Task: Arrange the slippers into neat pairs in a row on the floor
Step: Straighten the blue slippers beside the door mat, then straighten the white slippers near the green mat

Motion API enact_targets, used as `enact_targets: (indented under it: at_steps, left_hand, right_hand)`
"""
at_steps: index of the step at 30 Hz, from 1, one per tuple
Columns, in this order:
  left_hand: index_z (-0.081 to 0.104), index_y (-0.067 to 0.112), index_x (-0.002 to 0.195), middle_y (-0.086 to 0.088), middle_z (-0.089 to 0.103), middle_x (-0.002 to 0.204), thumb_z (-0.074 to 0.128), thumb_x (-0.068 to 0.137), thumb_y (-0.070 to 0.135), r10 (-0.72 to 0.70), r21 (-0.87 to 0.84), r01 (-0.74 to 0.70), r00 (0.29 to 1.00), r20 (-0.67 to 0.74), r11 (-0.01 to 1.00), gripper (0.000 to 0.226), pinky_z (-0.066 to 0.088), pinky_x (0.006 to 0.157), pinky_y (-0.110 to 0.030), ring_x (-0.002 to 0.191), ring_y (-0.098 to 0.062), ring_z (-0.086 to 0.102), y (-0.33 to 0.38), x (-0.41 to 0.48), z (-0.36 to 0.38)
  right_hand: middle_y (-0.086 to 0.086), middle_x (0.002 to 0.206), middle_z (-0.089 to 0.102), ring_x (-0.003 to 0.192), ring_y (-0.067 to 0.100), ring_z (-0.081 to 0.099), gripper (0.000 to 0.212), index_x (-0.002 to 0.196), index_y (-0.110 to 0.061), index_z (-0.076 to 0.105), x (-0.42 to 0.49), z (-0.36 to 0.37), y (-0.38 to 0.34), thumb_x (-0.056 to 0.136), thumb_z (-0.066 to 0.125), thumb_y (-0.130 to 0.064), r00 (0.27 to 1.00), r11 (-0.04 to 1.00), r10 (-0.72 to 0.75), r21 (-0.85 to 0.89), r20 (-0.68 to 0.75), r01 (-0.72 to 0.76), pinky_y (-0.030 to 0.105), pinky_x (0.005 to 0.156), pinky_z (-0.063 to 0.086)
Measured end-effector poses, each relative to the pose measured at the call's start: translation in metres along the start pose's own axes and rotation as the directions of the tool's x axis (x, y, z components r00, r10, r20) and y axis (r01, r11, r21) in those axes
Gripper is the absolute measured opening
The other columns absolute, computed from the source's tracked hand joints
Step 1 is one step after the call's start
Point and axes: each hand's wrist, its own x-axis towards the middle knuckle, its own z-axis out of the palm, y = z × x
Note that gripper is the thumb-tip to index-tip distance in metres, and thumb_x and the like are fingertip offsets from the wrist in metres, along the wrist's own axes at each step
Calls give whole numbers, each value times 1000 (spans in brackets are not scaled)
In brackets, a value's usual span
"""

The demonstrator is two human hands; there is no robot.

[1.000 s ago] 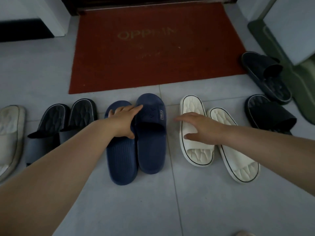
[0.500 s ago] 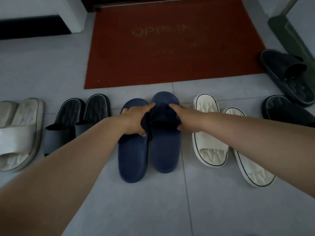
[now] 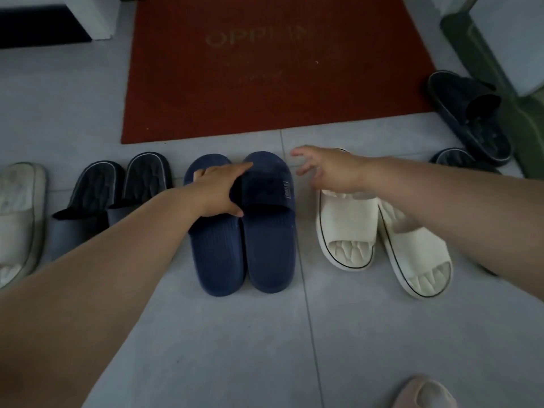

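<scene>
Navy slippers (image 3: 266, 231) side by side, left hand (image 3: 217, 191) gripping one's strap, right hand (image 3: 328, 169) spread loose alongside

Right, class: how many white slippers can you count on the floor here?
3 white slippers: one and another lie just right of the navy pair; a third is cut off at the left edge. More may be out of frame.
</scene>
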Motion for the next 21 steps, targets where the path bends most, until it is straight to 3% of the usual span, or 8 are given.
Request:
enact_targets:
  at_steps: [3,6,10,12,15,21]
  left_hand:
    - [14,34,145,-1,27,154,78,64,42,101,-19,-101,995,-26,995,103,15,112,-48,141,-27,21,27,1,-2]
    - [19,32,145,1,27,153,74,69,43,240,-56,-244,969,-63,968,94,12,113,-44,142,-23,19,69,4,5]
    - [23,28,144,1,28,153,71,75,35,370,-127,-375,927,-64,918,84,15,113,-38,141,-20,21,122,11,29]
    - [22,26,145,-1,28,153,70,78,31,406,-162,-406,913,-35,899,82,18,113,-36,141,-21,21,143,15,41]
    - [26,28,143,-2,37,146,68,79,31,377,-165,-376,926,-24,912,76,27,109,-39,134,-25,31,163,22,55]
    - [54,23,123,-2,55,127,63,83,22,249,-298,-266,964,-93,917,42,37,104,-43,119,-23,47,170,36,53]
  right_hand:
    - [2,119,63,101,16,59,45,124,-23,52,-26,-29,19,82,66,-13,997,998,48,34,-66,-46,27,86,44]
    - [-3,112,65,98,11,61,32,105,-28,62,-68,-42,53,77,72,-15,987,988,151,13,-60,-151,24,84,45]
    - [-2,121,55,109,16,53,48,115,-29,58,-123,-31,100,71,78,-32,925,901,368,-281,95,-330,27,90,42]
    - [4,128,47,118,21,47,56,123,-23,53,-137,-16,117,72,77,-29,928,873,364,-374,76,-312,31,102,38]
    - [5,134,39,124,28,39,48,122,-20,52,-139,-2,127,78,70,-26,956,873,294,-402,-15,-275,40,107,33]
    - [11,123,46,106,31,51,37,116,-15,50,-101,-24,117,84,65,-27,967,919,244,-302,-72,-254,41,93,44]
